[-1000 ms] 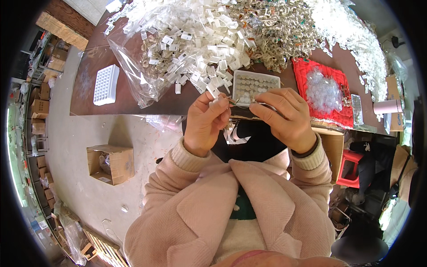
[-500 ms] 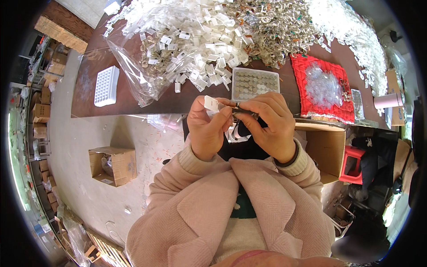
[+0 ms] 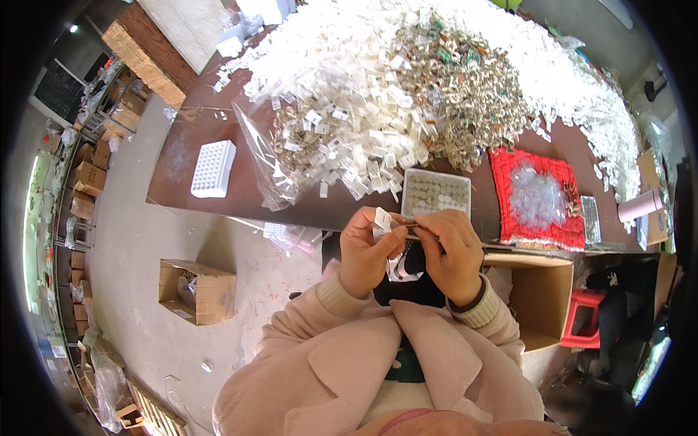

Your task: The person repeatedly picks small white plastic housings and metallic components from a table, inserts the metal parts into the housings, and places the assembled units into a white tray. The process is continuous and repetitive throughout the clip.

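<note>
Between thumb and fingers my left hand holds a small white tag-like piece, upright at the fingertips. My right hand is closed in a pinch beside it, on a thin brownish strip whose kind I cannot make out. The strip bridges the gap between both hands' fingertips. Just beyond them, at the table's near edge, a clear tray holds rows of small round greyish pieces. Behind it lie a heap of similar white pieces and a heap of metallic ring-like pieces.
A red cloth with clear plastic bits lies on the right of the brown table. A white gridded rack stands at the left. Cardboard boxes sit below the table, with a red stool at the right.
The whole view has shifted, so table and hands appear lower and further right. Both hands keep the same close grip, and the white piece stays in my left fingers.
</note>
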Motion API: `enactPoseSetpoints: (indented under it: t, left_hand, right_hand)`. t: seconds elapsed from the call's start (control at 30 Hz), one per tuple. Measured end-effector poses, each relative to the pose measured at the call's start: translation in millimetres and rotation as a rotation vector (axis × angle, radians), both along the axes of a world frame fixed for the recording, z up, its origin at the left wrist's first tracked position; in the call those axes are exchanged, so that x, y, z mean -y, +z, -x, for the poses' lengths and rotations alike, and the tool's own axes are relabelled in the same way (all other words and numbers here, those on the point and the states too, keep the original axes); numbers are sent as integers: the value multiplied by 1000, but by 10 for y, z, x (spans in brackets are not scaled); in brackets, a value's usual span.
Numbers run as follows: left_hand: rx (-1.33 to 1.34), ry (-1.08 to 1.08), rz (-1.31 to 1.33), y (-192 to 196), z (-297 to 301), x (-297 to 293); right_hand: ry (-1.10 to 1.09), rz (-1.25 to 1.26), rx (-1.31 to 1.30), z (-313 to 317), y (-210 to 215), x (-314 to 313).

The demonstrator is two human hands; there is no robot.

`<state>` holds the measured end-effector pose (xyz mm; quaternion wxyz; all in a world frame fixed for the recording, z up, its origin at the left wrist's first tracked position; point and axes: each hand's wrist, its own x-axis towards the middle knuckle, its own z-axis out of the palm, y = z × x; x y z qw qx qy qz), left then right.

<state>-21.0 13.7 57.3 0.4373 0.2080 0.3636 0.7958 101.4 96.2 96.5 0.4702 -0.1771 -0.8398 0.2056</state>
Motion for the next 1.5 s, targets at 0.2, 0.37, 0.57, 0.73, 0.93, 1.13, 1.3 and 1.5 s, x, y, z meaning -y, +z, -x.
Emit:
enactPoseSetpoints:
  t: [0.2, 0.37, 0.57, 0.73, 0.93, 1.13, 1.3, 1.5]
  left_hand:
    - [149, -187, 88, 4, 119, 20]
    - [142, -171, 135, 2, 103, 43]
    - [105, -48, 104, 1, 18, 36]
    - [26, -65, 87, -34, 28, 48]
    - [-36, -159, 59, -95, 53, 120]
    - [6, -148, 46, -107, 59, 173]
    - [-4, -81, -19, -131, 45, 162]
    - [-31, -38, -88, -152, 2, 158]
  right_hand:
    - [111, -240, 99, -128, -8, -103]
    - [172, -346, 162, -187, -16, -130]
    - [132, -270, 170, -170, -63, -53]
    - [24, -35, 64, -124, -45, 17]
    - [83, 533, 9, -126, -72, 121]
    - [150, 701, -169, -70, -107, 172]
    - [161, 613, -142, -69, -94, 181]
    - [181, 629, -151, -47, -162, 166]
